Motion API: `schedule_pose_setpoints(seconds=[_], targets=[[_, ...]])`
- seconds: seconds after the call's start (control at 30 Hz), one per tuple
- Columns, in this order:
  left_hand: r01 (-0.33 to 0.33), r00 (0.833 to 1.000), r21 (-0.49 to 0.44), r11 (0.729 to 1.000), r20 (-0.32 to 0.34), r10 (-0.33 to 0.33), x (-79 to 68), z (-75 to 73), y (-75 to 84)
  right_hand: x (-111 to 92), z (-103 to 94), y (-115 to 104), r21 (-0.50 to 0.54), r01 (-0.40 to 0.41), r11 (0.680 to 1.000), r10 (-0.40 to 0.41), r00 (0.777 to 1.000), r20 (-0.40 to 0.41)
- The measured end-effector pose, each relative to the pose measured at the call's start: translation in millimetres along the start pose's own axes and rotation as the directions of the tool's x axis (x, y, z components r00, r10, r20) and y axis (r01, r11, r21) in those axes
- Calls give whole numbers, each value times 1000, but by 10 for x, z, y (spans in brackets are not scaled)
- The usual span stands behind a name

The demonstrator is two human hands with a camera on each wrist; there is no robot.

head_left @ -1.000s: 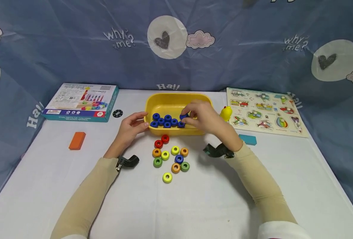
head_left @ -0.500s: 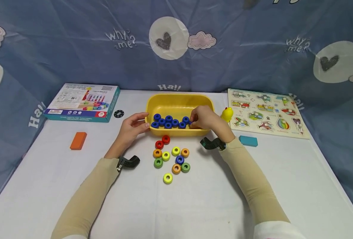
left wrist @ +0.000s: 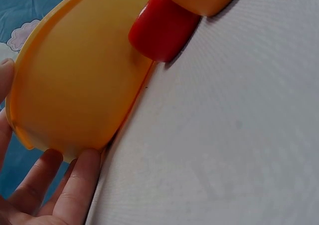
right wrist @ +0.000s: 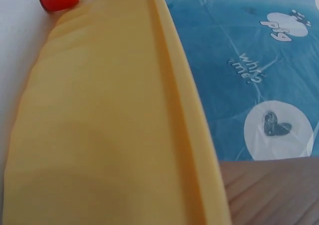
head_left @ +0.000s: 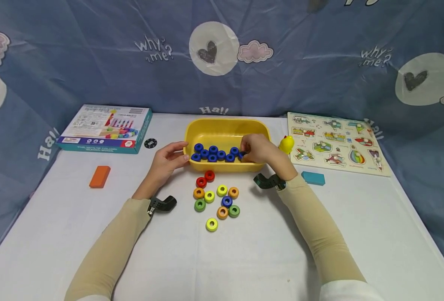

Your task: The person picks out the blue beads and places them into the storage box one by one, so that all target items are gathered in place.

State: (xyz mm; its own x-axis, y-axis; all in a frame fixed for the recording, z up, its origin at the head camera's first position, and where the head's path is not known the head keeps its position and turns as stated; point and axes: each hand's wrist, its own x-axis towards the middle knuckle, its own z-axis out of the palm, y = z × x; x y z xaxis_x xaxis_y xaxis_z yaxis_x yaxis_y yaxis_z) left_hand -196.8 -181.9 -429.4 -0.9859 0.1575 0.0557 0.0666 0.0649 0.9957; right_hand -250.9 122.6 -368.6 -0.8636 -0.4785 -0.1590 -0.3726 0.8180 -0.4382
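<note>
A yellow plastic tub (head_left: 225,167) stands at the table's far middle, with several blue ring beads (head_left: 212,158) grouped along its front left inside. My left hand (head_left: 166,162) holds the tub's left end; in the left wrist view its fingers (left wrist: 77,187) curve against the outer wall. Inside the tub's right half, my right hand (head_left: 260,149) reaches down with thumb and fingers around a blue bead (head_left: 242,156), partly covered by them. The right wrist view shows mostly the tub's front wall (right wrist: 104,110), and the fingertips are hidden behind it.
Loose red (head_left: 201,182), orange (head_left: 199,192), yellow (head_left: 212,224), green (head_left: 200,205) and blue beads (head_left: 227,201) lie before the tub. Around it are a boxed toy (head_left: 105,127), black chip (head_left: 150,143), orange block (head_left: 100,177), duck (head_left: 287,144), puzzle board (head_left: 338,142) and blue block (head_left: 313,178).
My right hand has moved right and down inside the tub, leaving a blue bead among the others, and now is at another bead farther right. The left hand stays on the tub's end.
</note>
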Motion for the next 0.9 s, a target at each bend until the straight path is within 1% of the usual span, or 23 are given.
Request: schedule_pose_setpoints(seconds=[0.1, 0.17, 0.27, 0.33, 0.4, 0.43, 0.5, 0.57, 0.63, 0.7, 0.73, 0.8, 0.9], targets=[[-5, 1000, 9, 1000, 2, 5, 2, 7, 0, -24, -12, 15, 12, 29, 1000, -29, 999, -31], [-7, 1000, 13, 1000, 7, 7, 4, 9, -6, -55, -29, 12, 26, 65, 998, -63, 995, -71], [-9, 1000, 10, 1000, 10, 9, 5, 8, -16, -154, -74, -69, 83, 147, 986, -133, 979, -156], [-10, 1000, 0, 1000, 5, 10, 10, 8, -24, -259, -98, -176, 138, 238, 961, -205, 955, -216], [-13, 1000, -13, 1000, 6, 13, 19, 15, -30, -391, -98, -304, 166, 351, 921, -303, 917, -259], [-14, 1000, -18, 1000, 6, 14, 20, 15, -33, -463, -82, -369, 168, 406, 898, -356, 897, -263], [-16, 1000, -22, 1000, 11, 16, 23, 18, -38, -612, -24, -472, 147, 489, 860, -449, 861, -237], [-15, 1000, -19, 1000, 17, 16, 23, 21, -44, -749, 61, -529, 129, 530, 838, -509, 845, -163], [-12, 1000, -13, 1000, 18, 12, 22, 18, -49, -862, 158, -549, 118, 528, 841, -523, 849, -70], [-11, 1000, -10, 1000, 17, 11, 15, 13, -47, -934, 257, -540, 107, 510, 854, -514, 858, 13], [-12, 1000, -11, 1000, 17, 12, 14, 8, -46, -956, 305, -533, 102, 500, 860, -506, 862, 43], [-15, 1000, -13, 1000, 18, 16, 7, 2, -34, -981, 392, -520, 81, 485, 871, -491, 868, 82], [-17, 1000, -16, 1000, 16, 18, -6, -5, -14, -982, 506, -519, 34, 491, 871, -491, 864, 105]])
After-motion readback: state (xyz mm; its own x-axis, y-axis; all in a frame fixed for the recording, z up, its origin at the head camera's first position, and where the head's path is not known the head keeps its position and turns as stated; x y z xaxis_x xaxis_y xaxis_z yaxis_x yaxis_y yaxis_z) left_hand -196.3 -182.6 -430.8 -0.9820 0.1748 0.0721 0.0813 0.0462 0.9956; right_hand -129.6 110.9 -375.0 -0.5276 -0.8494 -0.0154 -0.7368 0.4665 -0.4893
